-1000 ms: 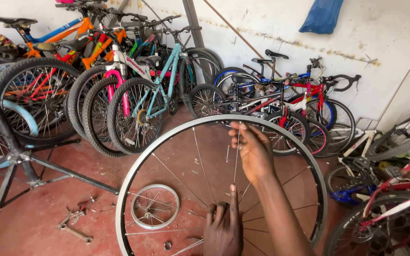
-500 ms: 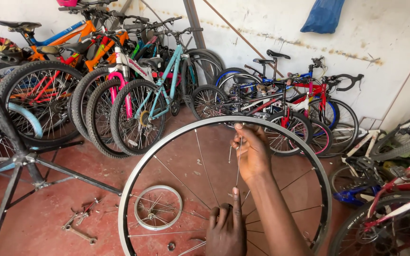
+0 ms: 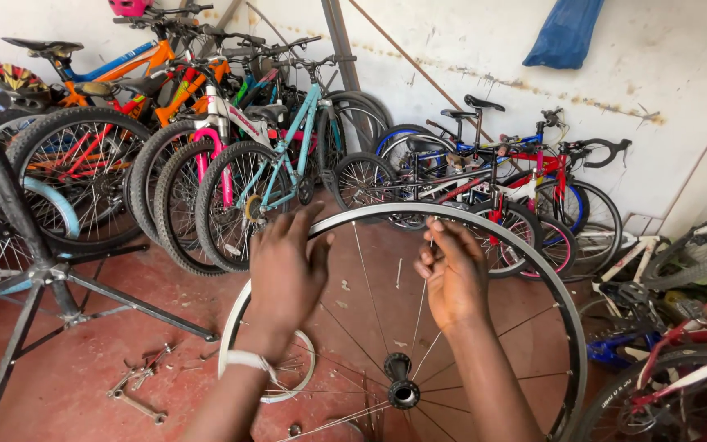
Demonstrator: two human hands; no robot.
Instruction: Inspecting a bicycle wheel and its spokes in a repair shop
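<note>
Bike repair workshop: parked bicycles (image 3: 272,164), repair stand (image 3: 34,262), wrenches (image 3: 137,393).

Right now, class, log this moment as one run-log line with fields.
left hand: open, raised before silver spoked bicycle wheel | right hand: pinching thin spoke near rim | black hub: below hands | floor: red

My left hand climbs to the rim

My left hand (image 3: 286,270) now spreads open against the wheel (image 3: 533,270) near its upper-left rim, up from low by the hub (image 3: 403,385); my right hand (image 3: 452,274) now pinches a spoke (image 3: 421,315) lower down.
</note>
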